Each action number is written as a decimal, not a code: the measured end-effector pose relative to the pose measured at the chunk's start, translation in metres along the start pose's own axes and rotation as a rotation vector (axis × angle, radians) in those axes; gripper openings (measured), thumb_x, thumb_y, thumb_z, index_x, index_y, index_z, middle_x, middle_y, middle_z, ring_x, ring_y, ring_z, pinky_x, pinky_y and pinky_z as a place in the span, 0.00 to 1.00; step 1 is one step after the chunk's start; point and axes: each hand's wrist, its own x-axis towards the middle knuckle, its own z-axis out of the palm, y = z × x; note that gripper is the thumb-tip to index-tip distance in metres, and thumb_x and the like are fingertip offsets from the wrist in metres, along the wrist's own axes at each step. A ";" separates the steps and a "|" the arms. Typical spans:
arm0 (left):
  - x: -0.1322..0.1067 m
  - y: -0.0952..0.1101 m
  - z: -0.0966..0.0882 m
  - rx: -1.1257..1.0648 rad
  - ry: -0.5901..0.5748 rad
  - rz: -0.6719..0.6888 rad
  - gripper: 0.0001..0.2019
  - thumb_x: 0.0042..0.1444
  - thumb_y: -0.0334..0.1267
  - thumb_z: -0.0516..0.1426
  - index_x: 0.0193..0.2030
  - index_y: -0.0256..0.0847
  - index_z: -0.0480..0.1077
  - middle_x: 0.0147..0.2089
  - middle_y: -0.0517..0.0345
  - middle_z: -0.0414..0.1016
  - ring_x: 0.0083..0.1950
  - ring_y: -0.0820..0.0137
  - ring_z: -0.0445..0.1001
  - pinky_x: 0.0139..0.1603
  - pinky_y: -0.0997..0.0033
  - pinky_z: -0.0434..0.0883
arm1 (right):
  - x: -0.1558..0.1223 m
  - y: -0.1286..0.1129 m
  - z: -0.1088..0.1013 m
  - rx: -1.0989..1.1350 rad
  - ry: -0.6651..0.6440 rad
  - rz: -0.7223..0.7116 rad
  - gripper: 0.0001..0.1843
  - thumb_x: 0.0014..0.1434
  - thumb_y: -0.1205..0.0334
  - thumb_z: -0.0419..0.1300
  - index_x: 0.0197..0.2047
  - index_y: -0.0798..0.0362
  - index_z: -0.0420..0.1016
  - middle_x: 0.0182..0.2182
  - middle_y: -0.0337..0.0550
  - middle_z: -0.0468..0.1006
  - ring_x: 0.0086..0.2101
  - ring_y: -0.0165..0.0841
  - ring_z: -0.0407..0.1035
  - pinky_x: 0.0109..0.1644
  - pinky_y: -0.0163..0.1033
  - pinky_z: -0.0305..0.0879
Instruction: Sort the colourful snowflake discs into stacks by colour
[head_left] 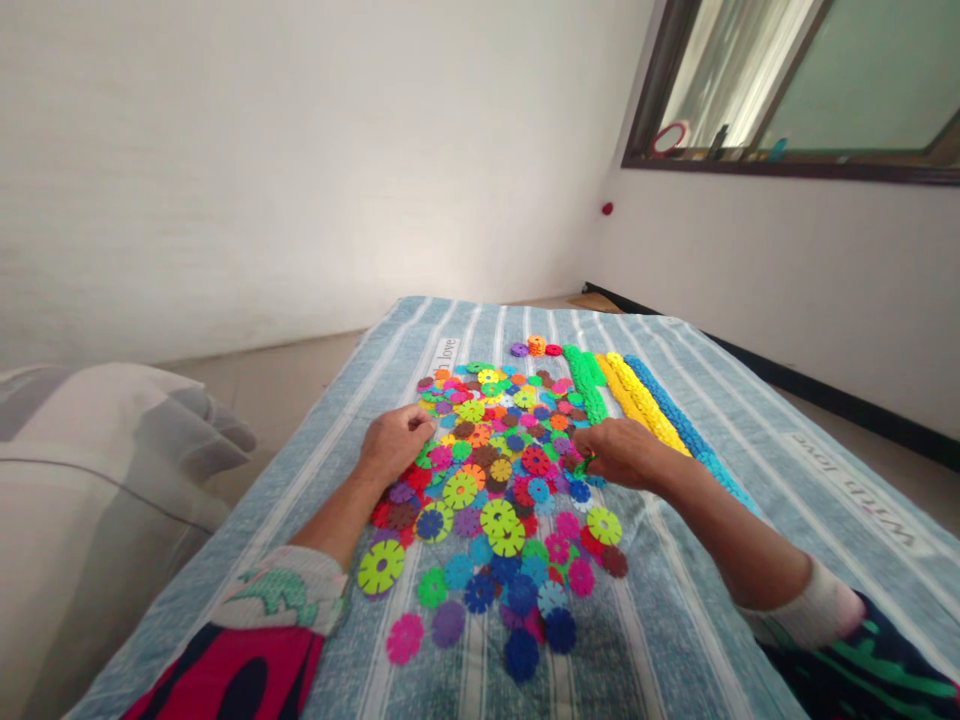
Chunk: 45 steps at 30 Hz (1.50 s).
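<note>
A spread of notched plastic discs (pixel 460 490) in many colours lies in the middle of the cloth, many overlapping. My left hand (pixel 396 440) rests at the left edge of this spread with its fingers curled together; whatever they hold, if anything, is hidden. At the right edge, my right hand (pixel 616 452) has its fingers pinched, with a bit of a green disc (pixel 583 466) showing at the fingertips. Just beyond the right hand lie rows of stacked discs: a green row (pixel 585 385), an orange row (pixel 628 392), a yellow row (pixel 649 402) and a blue row (pixel 667 405).
A blue-and-white striped cloth (pixel 757 430) covers the table. Small purple, orange and red stacks (pixel 535 345) stand near the far edge. To the left is a pale covered piece of furniture (pixel 97 500). Walls rise behind, with a window (pixel 825 80) at upper right.
</note>
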 end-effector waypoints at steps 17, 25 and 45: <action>0.002 -0.004 0.003 -0.004 0.008 0.015 0.12 0.47 0.46 0.52 0.27 0.42 0.72 0.29 0.59 0.78 0.32 0.67 0.73 0.34 0.71 0.64 | -0.006 0.000 -0.002 0.033 0.057 -0.038 0.07 0.61 0.59 0.57 0.38 0.50 0.75 0.32 0.43 0.78 0.34 0.35 0.72 0.30 0.33 0.52; 0.003 -0.001 -0.001 0.003 -0.015 0.005 0.12 0.47 0.47 0.52 0.28 0.43 0.72 0.29 0.60 0.78 0.33 0.66 0.73 0.35 0.71 0.64 | -0.016 0.034 -0.003 0.074 0.107 0.047 0.04 0.57 0.60 0.61 0.36 0.50 0.74 0.30 0.40 0.77 0.32 0.32 0.70 0.29 0.33 0.49; 0.008 0.000 -0.004 0.093 -0.055 -0.025 0.14 0.50 0.47 0.51 0.34 0.41 0.73 0.33 0.59 0.78 0.37 0.65 0.73 0.36 0.72 0.62 | -0.083 0.132 0.046 0.258 -0.093 0.318 0.02 0.49 0.68 0.60 0.29 0.53 0.71 0.22 0.36 0.74 0.23 0.29 0.69 0.26 0.32 0.52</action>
